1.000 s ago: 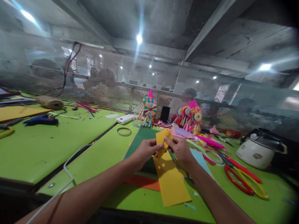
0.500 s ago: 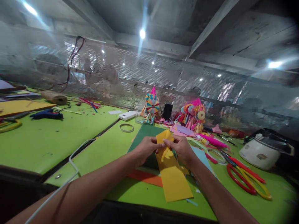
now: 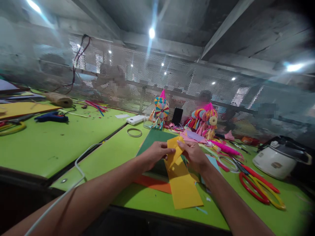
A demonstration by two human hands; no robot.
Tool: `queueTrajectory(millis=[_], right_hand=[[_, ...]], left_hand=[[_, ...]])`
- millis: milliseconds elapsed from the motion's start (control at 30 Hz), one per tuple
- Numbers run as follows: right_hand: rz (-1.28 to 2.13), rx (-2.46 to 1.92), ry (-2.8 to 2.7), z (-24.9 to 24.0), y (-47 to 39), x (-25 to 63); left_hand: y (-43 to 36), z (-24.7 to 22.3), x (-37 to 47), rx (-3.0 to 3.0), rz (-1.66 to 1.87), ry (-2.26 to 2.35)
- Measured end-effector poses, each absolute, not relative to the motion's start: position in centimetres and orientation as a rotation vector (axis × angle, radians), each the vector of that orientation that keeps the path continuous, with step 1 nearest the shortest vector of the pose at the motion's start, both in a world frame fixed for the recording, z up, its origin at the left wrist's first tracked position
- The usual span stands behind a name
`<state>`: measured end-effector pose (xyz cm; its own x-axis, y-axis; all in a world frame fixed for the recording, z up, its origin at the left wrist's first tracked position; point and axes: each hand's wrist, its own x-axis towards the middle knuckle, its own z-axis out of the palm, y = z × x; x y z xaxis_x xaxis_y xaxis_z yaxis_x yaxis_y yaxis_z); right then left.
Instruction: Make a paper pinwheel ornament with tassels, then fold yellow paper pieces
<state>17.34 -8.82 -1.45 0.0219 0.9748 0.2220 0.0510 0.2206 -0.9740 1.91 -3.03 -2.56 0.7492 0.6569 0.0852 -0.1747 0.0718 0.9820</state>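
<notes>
A strip of yellow paper (image 3: 185,188) hangs down toward the table's front edge, its upper end folded over at a slant. My left hand (image 3: 157,154) pinches the left side of the folded end, thumb on top. On the right side, my right hand (image 3: 194,151) grips the fold between thumb and fingers. Beneath my hands lies a dark green sheet or board (image 3: 157,137), and an orange sheet (image 3: 154,184) sticks out from under it. The fingers behind the yellow paper are hidden.
Red-and-yellow-handled scissors (image 3: 262,186) and a white pot (image 3: 274,160) stand at the right. Tasselled paper ornaments (image 3: 161,111) and a phone (image 3: 177,116) are at the back. A white cable (image 3: 78,164), tape ring (image 3: 134,132) and blue glue gun (image 3: 51,117) lie left.
The folded top of the yellow paper sits flatter and at a different slant. My right thumb has moved slightly up and right along the fold; the view has shifted a little.
</notes>
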Motion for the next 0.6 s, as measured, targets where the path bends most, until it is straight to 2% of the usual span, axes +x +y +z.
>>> queueTrajectory(millis=[133,267,367,467,600], right_hand=[[0.597,-1.322,-1.428,-1.5,-8.5,17.8],[0.321,-1.428,-1.461,-1.9,-8.3,18.0],[0.160,-1.482,-1.411,-2.0,-8.1,17.6],[0.190,-1.452,-1.361,-2.1,-8.1,16.6],[0.473,-1.298,-1.291,-1.6,-8.2,15.5]], left_hand=[[-2.6,-2.7,2.1,1.427,0.709,0.501],[-2.5,-3.1,2.3,1.725,0.956,0.703],[-3.3,-3.5,2.3,2.036,1.135,0.637],[-4.1,-3.9,2.3,2.292,1.163,0.506],[-3.8,-3.8,2.4,2.278,1.052,0.502]])
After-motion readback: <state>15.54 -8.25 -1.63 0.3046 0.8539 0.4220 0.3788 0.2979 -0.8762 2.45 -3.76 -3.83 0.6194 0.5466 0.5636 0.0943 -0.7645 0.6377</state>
